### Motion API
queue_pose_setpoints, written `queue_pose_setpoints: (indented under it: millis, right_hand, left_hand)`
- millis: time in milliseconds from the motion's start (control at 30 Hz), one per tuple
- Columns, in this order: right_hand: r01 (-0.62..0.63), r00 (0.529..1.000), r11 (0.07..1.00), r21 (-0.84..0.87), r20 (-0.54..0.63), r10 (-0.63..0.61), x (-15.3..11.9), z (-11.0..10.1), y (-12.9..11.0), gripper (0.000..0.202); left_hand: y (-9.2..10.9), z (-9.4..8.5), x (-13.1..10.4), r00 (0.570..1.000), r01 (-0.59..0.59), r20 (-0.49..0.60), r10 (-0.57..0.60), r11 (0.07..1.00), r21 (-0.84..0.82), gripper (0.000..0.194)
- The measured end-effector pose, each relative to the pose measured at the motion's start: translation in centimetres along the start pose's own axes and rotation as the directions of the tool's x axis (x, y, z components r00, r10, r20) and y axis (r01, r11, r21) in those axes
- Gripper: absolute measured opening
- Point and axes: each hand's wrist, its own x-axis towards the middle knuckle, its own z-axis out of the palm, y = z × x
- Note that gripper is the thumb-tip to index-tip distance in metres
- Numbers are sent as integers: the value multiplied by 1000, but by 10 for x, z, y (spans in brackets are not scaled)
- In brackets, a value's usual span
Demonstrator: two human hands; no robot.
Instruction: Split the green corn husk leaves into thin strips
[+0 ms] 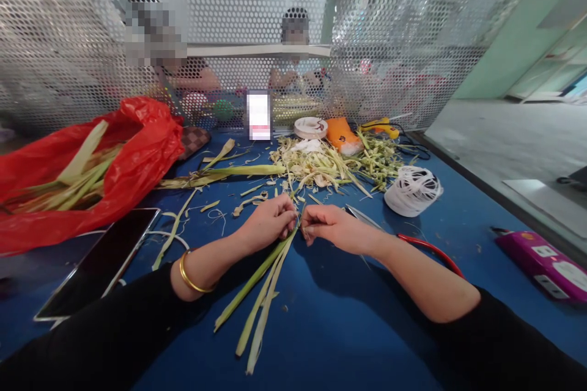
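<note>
Head view: long pale-green leaf strips [272, 296] fan out above the blue table [348, 342] toward the wearer, their narrow ends pinched between thumb and fingers of the left hand [275, 220]. Just beside it, the right hand [328, 223] has its fingertips drawn together; I cannot tell whether they grip anything. Beyond lies a pile of leaf scraps [312, 165], with white twine [413, 189] to its right and a red plastic bag [142, 153] farther left.
</note>
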Motion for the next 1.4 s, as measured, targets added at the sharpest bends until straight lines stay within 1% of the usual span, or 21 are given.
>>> queue_pose_setpoints:
  millis: [167,300,367,400,533,600,667,767,833,933,1033,1067,1133,1200,1233,1267,1400]
  right_hand:
    - [2,1000,1000,-21,19,-2,-1,0,3,13]
    - [-7,1000,991,131,6,7,0,2,4,8]
    - [26,999,985,171,-25,-22,0,3,1,7]
    - [55,998,985,162,-46,-48,0,3,0,8]
    - [176,973,984,8,-151,-173,0,3,-1,11]
    - [194,958,976,-100,-195,-210,0,4,3,13]
    - [167,949,956,-243,-225,-223,-1,6,7,13]
    - [76,944,883,-463,-253,-214,-2,8,9,13]
    - [27,948,852,-523,-256,-187,-4,9,8,14]
    - [-22,954,857,-515,-268,-136,-3,10,7,13]
    - [-25,950,890,-454,-289,-120,0,11,8,12]
    - [-24,951,916,-400,-290,-102,1,11,9,11]
    - [-38,959,972,-233,-281,-30,2,11,8,12]
    - [-82,963,994,-73,-265,60,1,10,6,14]
    - [-103,961,994,-43,-263,89,1,9,6,16]
    - [-119,958,991,-54,-268,101,0,8,5,17]
    - [-158,951,955,-253,-299,78,-2,6,5,20]
  left_hand:
    - [2,-2,1,1000,19,6,-19,1000,-17,7]
    - [6,-2,0,995,99,3,-99,991,-90,7]
    - [9,-2,-2,990,139,6,-140,983,-120,8]
    - [11,-2,-3,988,155,17,-154,979,-131,9]
    - [14,-3,-6,980,196,68,-188,972,-133,10]
    - [14,-3,-6,976,208,87,-198,970,-124,9]
    - [13,-4,-6,972,218,118,-204,968,-123,9]
    - [12,-6,-5,965,220,174,-197,968,-123,11]
    - [12,-7,-5,960,216,207,-189,969,-119,10]
    - [13,-7,-6,954,206,242,-178,974,-97,9]
    - [13,-5,-7,956,184,243,-162,980,-73,11]
    - [13,-4,-8,961,178,228,-157,982,-71,14]
    - [13,-2,-8,972,171,174,-156,982,-80,20]
    - [13,-2,-9,979,180,115,-170,980,-87,23]
    - [14,-3,-9,979,191,92,-183,978,-89,24]
    - [14,-3,-9,977,203,76,-197,975,-87,24]
    - [14,-5,-7,974,225,45,-221,970,-94,25]
